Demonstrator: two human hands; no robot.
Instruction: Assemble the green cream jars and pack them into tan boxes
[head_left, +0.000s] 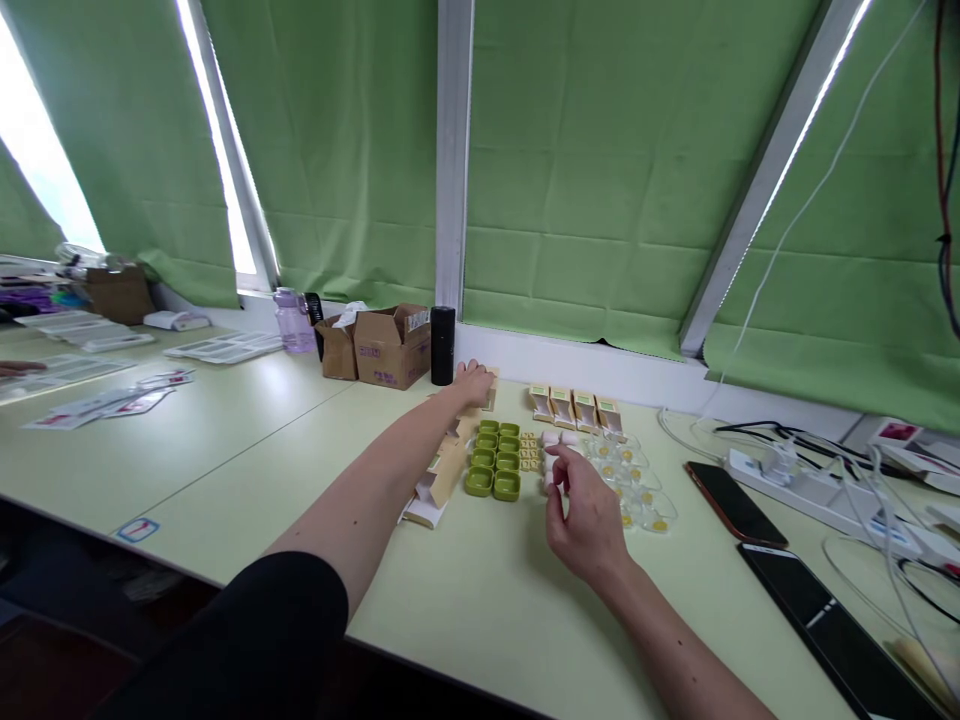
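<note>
My left hand (472, 384) reaches far forward on the table, its bent fingers closed at a small yellow carton (491, 392); the exact grip is partly hidden. Under my left forearm lie more opened cartons (444, 468). Beside them stand two rows of small green square dishes (481, 481), then small beige pieces (530, 452). My right hand (586, 512) hovers close to white rounded pieces (551, 438), thumb and fingers curved but apart, with nothing visible between them. To its right lie clear plastic pieces with yellow centres (646, 497). Several open cartons (574, 408) line up behind.
A black cylinder (442, 345), cardboard boxes (394, 350) and a purple bottle (294, 322) stand at the back. Two phones (736, 503) and a power strip (817, 495) with cables lie right. Another person's hand (21, 368) shows at far left, near flat sheets (71, 375).
</note>
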